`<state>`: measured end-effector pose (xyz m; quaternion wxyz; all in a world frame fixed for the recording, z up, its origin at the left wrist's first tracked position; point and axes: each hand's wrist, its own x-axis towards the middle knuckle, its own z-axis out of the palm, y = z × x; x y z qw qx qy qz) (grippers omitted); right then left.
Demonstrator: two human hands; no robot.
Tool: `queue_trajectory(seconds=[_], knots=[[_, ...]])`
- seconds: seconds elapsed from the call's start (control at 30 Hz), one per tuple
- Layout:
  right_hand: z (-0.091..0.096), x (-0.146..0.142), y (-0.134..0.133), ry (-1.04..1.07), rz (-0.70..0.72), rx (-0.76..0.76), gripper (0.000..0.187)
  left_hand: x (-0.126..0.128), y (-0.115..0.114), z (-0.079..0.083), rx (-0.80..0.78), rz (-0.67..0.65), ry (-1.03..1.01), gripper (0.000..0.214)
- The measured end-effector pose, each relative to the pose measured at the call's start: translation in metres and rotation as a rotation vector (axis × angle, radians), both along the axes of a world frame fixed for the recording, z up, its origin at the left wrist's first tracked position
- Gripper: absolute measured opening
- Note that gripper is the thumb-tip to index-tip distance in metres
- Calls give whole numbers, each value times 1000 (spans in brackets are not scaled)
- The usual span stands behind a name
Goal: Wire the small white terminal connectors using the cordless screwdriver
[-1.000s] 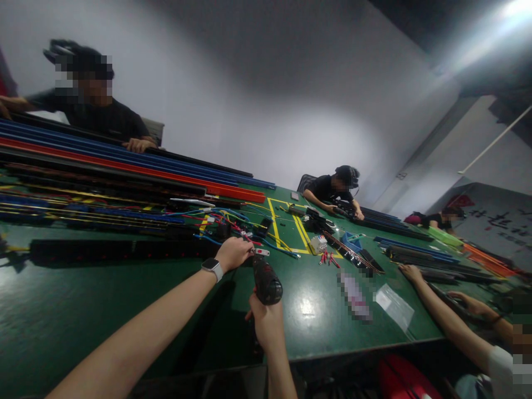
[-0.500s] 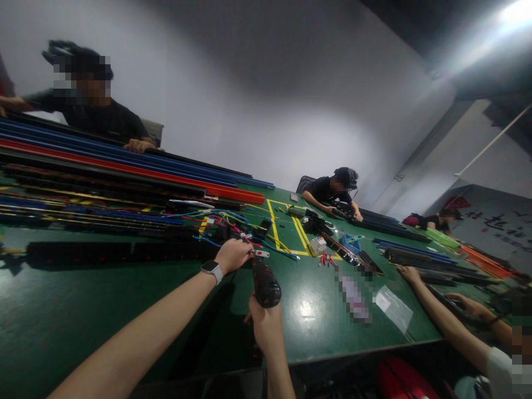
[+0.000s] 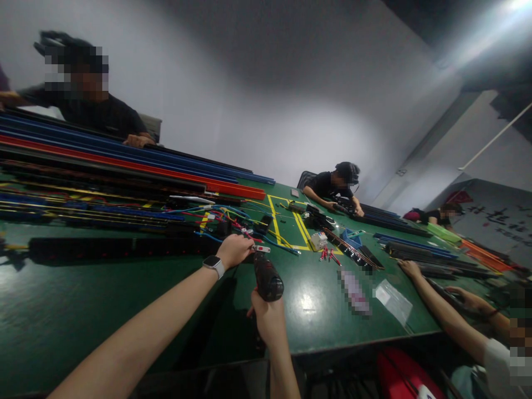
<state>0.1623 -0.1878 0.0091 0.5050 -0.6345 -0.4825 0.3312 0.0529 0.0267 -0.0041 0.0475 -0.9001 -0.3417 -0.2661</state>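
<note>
My right hand is wrapped round the grip of a black cordless drill, its nose pointing away from me. Just ahead of the nose lies a small white piece with a red mark. My left hand, with a watch on the wrist, is closed at the end of a long black strip; its fingertips meet near the drill's nose. What they pinch is too small to make out. Coloured wires spread over the table just beyond my left hand.
Blue and red long profiles lie across the green table. To the right are red wire pieces, a clear plastic bag and a blue holder. A co-worker's arms reach in at right; other people sit opposite.
The view has shifted slightly. Both hands and the drill keep nearly the same place relative to the black strip and the white piece.
</note>
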Motion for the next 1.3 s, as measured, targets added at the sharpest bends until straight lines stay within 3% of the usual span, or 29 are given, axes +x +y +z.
queue_trajectory(seconds=[0.73, 1.3], knots=[[5, -7, -4, -88, -25, -4, 14, -1, -2, 2, -34, -6, 14, 25], [7, -6, -6, -41, -37, -7, 21, -1, -3, 5, -60, 2, 1, 26]])
